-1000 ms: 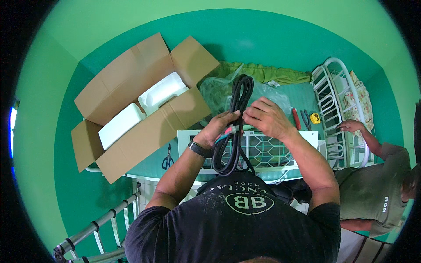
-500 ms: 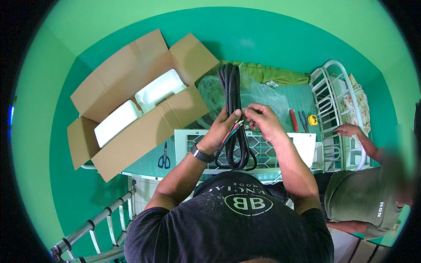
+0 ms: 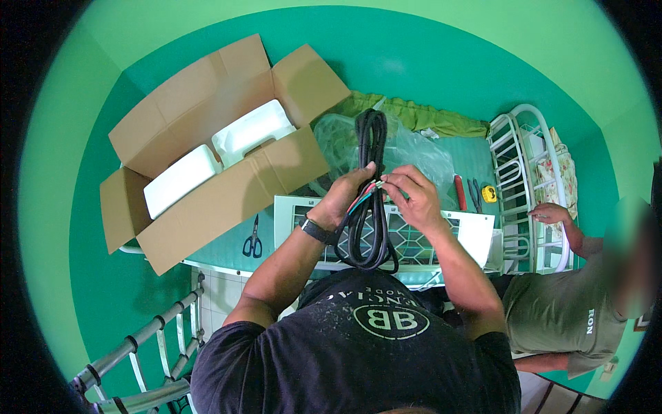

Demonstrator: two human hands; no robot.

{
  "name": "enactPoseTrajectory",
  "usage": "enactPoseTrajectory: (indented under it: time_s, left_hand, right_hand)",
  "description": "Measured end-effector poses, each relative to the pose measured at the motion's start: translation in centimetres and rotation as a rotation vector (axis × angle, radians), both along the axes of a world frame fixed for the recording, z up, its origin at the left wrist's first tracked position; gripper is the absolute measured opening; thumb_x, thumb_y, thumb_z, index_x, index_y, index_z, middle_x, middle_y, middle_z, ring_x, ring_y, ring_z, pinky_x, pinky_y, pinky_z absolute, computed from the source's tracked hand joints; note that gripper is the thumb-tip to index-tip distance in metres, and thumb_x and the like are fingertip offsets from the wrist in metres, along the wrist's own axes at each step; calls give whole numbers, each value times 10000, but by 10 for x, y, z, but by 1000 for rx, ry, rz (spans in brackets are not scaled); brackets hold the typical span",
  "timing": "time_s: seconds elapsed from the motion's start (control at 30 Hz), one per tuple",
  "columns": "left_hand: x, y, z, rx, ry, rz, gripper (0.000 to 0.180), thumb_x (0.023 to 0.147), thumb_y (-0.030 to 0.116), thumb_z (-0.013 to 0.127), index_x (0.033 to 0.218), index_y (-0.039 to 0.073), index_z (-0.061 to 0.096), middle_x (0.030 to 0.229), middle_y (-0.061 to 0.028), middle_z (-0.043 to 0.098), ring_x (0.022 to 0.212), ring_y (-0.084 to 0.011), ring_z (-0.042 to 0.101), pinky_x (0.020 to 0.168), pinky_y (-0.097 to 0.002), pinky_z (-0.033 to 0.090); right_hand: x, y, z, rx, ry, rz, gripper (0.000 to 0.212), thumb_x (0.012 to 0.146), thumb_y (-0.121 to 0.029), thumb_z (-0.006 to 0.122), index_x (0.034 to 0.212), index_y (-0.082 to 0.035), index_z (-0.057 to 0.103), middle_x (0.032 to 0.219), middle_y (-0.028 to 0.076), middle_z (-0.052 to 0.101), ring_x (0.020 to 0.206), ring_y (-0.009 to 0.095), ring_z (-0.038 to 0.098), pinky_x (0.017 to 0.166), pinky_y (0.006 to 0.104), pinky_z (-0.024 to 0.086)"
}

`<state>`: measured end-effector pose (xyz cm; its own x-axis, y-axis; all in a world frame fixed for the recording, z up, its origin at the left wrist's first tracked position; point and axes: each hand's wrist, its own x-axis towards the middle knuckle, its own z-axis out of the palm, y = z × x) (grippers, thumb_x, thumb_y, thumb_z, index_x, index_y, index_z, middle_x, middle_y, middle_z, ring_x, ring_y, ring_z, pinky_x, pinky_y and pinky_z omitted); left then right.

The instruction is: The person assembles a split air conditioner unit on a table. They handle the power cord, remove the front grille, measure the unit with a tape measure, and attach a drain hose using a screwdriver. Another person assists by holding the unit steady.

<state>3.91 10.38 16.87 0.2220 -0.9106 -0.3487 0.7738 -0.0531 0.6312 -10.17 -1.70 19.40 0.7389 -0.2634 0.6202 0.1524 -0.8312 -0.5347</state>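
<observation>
In the head view, the left hand (image 3: pixel 343 196) is curling firmly around the looped black cable (image 3: pixel 372 138), which is hanging between the two hands, above a white lattice panel (image 3: pixel 472 234). The right hand (image 3: pixel 416 199) is holding its thumb and fingertips nearly together, seemingly pinching the tips of the coloured wires (image 3: pixel 363 198) just beside the left thumb; its other fingers are curling loosely. If the left grip were loosening, the loops could be slipping apart and dropping onto the panel below. A hard pull by the right fingers could be bending the thin ends or damaging their tips. Lower loops could also be snagging on the lattice, since they are dangling in front of it, nearer the person's body.
</observation>
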Motion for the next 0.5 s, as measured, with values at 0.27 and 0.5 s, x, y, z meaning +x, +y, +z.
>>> enactPoseTrajectory:
  time_s: [0.27, 0.5]
  left_hand:
    - [-3, 8, 7, -40, -152, 114, 306, 1050, 348, 514, 1166, 64, 517, 960, -43, 619, 838, -132, 623, 762, -282, 519]
    - [-11, 10, 13, -77, -282, 81, 288, 1051, 319, 521, 1204, 77, 494, 980, -44, 614, 842, -141, 623, 759, -281, 519]
  right_hand:
    - [5, 18, -16, 1328, 132, -13, 243, 989, -287, 642, 939, -49, 633, 790, 3, 593, 639, 83, 525, 602, 243, 430]
    - [3, 3, -7, 1284, 302, 66, 274, 966, -347, 664, 921, -78, 634, 761, -3, 608, 651, 78, 544, 592, 230, 426]
